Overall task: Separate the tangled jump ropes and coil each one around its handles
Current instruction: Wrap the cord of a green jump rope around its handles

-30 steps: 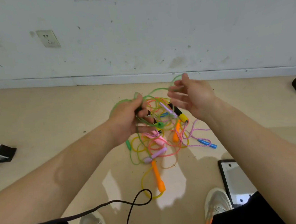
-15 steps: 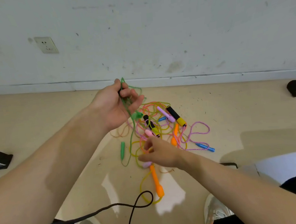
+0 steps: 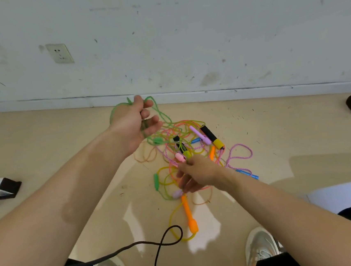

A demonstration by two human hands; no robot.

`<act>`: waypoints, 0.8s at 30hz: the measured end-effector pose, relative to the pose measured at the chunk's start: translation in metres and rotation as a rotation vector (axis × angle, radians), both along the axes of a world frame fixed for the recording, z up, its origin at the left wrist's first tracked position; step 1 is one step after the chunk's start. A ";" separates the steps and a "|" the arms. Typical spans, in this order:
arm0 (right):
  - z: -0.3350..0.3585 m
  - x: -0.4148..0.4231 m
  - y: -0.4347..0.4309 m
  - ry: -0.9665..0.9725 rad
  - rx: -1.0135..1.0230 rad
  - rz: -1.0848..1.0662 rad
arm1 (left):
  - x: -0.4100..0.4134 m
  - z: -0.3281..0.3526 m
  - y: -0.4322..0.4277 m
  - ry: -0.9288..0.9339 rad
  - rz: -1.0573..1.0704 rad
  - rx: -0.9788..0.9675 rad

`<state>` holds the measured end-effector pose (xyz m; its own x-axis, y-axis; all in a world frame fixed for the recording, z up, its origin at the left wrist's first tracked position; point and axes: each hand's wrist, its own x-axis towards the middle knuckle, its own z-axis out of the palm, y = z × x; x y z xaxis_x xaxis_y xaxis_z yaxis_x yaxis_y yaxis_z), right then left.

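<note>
Head camera: the left hand (image 3: 134,121) is raised above the floor with its thumb and fingers curled round loops of the green jump rope (image 3: 159,113), which trails down from the hand into the tangle of jump ropes (image 3: 191,131) on the tan floor (image 3: 43,145). One green handle (image 3: 157,140) lies just below that hand; a second green handle (image 3: 156,181) lies at the tangle's left edge. The right hand (image 3: 197,172) is low, down among the cords just beside a pink handle (image 3: 180,157), its fingers pointing down and left; whether they grip a cord cannot be told. Around it lie a black-and-yellow handle (image 3: 212,136), a lilac handle (image 3: 199,134), a blue handle (image 3: 247,173) and a long orange handle (image 3: 189,215) nearest the person. A pink braided rope (image 3: 240,154) loops out to the right. A black cable (image 3: 159,243) curls in front of two pale shoes (image 3: 260,244). A wall socket (image 3: 59,53) sits on the white wall beyond.
</note>
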<state>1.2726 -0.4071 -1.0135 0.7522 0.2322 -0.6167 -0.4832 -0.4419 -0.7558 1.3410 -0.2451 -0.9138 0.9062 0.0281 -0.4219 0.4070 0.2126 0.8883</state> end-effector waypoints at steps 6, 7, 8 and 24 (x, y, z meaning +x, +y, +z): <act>0.064 0.018 -0.010 -0.111 0.508 -0.373 | -0.015 -0.054 0.006 -0.224 -0.435 0.634; 0.074 0.021 -0.012 -0.116 0.579 -0.423 | -0.022 -0.060 0.002 -0.208 -0.516 0.622; 0.081 0.023 -0.013 -0.126 0.633 -0.466 | -0.028 -0.066 -0.002 -0.169 -0.580 0.574; 0.086 0.040 -0.069 -0.183 0.762 -1.000 | -0.062 -0.052 -0.035 0.140 -0.601 -0.076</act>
